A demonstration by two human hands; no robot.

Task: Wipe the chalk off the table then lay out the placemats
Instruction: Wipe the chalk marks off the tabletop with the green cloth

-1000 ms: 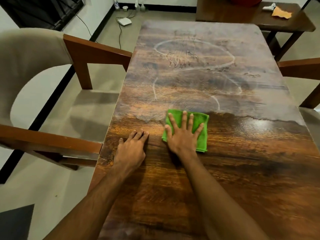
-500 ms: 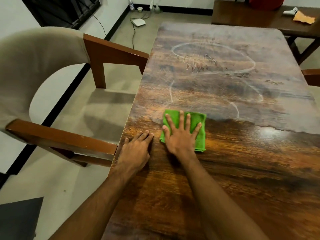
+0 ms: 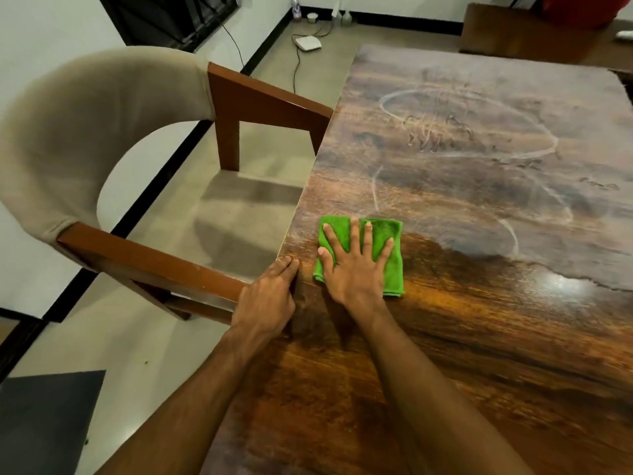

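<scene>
Pressing down flat on a folded green cloth (image 3: 390, 241) with the right hand (image 3: 356, 269), fingers straight and spread wide, palm on the fabric, nothing clenched. Pinning that cloth to the table (image 3: 479, 354) near its left edge, with green showing past the fingertips and beside the little finger.

Bracing with the left hand (image 3: 267, 299) just left of the cloth, laid flat on the wood, fingers straight and close together, tips at the table's left edge, grasping nothing, parted from the cloth by a narrow strip of bare wood.

Beyond the right fingertips: chalk marks (image 3: 424, 135) not yet wiped, a large oval with scribbles inside and curved lines closer to the cloth, all over a dull hazy film across the far part of the top. Nearer than the cloth and to its right: dark glossy wood.

Left of the left hand, just off the table edge: a chair (image 3: 85, 132) with a beige padded back and brown wooden arms, the near arm close beside the left wrist. Far ahead and left of both hands, on the floor: a white box (image 3: 308, 42) with a cable.
</scene>
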